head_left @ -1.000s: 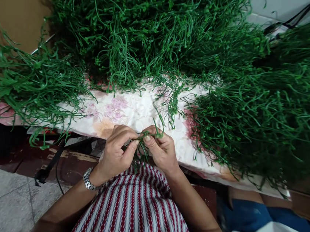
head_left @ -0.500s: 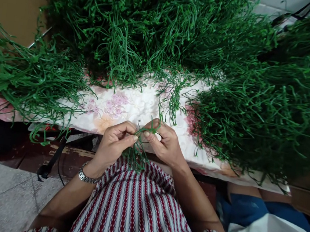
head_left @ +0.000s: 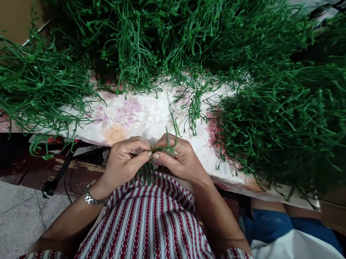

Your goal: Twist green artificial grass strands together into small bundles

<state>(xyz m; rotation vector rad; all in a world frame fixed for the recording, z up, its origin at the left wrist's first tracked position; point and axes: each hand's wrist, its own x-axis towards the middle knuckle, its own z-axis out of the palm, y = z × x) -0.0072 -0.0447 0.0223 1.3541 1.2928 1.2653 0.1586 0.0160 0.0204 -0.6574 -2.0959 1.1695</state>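
Observation:
My left hand [head_left: 123, 161] and my right hand [head_left: 182, 159] meet at the near edge of a table, both pinched on a small bunch of green plastic stems [head_left: 161, 149]. Thumb tips and fingertips press together around the bunch, and a few strands stick up from between the fingers while others hang down toward my lap. A metal wristwatch [head_left: 91, 197] sits on my left wrist. My striped red and white garment [head_left: 149, 234] fills the lower middle.
Large heaps of green plastic stems lie on the left [head_left: 32, 86], at the back [head_left: 159, 29] and on the right [head_left: 300, 118] of a floral cloth [head_left: 137, 117] covering the table. A black cable [head_left: 56, 179] hangs below the table's edge. Another person's blue and white clothing [head_left: 287, 248] shows at lower right.
Both hands have stayed together on the small bunch, with the fingers working around it; the thumbs now press closer. The view has shifted slightly.

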